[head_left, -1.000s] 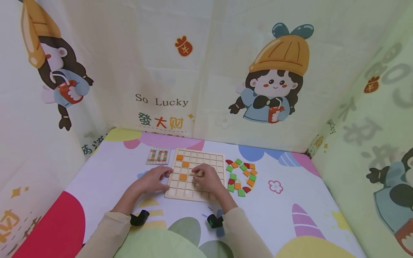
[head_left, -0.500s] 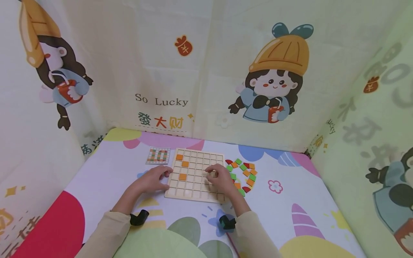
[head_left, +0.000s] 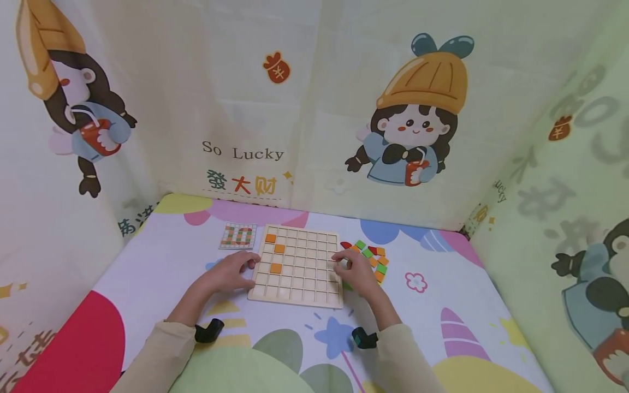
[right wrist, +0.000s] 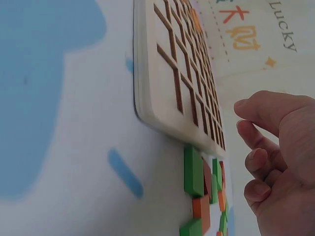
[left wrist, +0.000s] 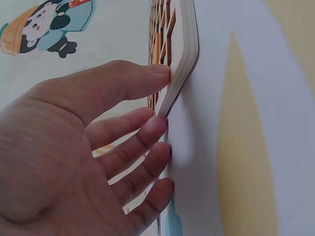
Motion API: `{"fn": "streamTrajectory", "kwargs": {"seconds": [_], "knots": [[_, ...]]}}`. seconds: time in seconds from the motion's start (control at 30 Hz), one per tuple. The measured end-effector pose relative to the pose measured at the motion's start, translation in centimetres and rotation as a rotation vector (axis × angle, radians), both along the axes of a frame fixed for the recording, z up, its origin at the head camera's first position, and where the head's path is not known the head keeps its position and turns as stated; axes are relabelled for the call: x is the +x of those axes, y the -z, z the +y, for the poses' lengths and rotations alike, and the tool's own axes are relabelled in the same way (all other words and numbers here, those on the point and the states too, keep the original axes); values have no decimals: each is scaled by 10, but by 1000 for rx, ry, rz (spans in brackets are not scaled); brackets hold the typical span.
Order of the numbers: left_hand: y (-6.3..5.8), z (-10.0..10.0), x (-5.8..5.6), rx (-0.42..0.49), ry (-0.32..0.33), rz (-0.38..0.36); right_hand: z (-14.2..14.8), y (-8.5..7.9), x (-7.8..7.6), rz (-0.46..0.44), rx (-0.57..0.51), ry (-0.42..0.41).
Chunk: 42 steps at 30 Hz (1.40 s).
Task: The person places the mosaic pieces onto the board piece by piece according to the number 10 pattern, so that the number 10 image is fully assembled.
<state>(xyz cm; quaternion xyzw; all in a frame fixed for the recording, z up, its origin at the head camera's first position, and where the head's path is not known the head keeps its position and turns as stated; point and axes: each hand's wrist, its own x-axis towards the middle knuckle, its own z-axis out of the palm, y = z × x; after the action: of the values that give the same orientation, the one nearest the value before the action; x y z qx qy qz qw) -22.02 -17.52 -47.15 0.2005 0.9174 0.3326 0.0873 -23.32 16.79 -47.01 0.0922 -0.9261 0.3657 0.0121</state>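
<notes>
A light wooden grid board lies on the table. Three orange square tiles, among them one orange tile, sit in cells on its left side. My left hand rests at the board's left edge; in the left wrist view its thumb and some fingertips touch the rim, with the other fingers loosely bent. Above the board's right edge is my right hand, thumb and index finger close together. In the right wrist view nothing shows between those fingertips. Green, orange and red tiles lie right of the board, partly hidden by this hand.
A small pattern card with coloured squares lies beyond my left hand, left of the board. The tablecloth has printed shapes. Cloth walls with cartoon prints enclose the table at the back and sides.
My right hand has moved right, from over the middle of the board to its right edge beside the loose tiles. My left hand has stayed at the left edge. The view has shifted slightly.
</notes>
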Motion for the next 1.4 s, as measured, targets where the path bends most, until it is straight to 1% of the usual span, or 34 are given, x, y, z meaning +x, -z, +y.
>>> {"fn": "streamTrajectory", "kwargs": {"seconds": [0.23,0.37,0.47,0.63,0.83,0.97,1.17,1.4], "knots": [[2,0,-2,6,9,2,22,-2,4,-25,1,44],[2,1,-2,10,16,11,35,-3,8,-52,32,80],[1,1,-2,10,19,15,43,-1,10,-59,54,92],[0,1,-2,3,15,14,53,6,12,-50,71,87],[1,0,-2,7,17,15,58,13,18,-54,85,76],[0,0,-2,7,13,10,59,14,21,-52,115,68],[0,0,-1,-4,2,-3,57,13,22,-52,139,50],[-1,0,0,-1,-3,-14,57,16,20,-33,203,57]]}}
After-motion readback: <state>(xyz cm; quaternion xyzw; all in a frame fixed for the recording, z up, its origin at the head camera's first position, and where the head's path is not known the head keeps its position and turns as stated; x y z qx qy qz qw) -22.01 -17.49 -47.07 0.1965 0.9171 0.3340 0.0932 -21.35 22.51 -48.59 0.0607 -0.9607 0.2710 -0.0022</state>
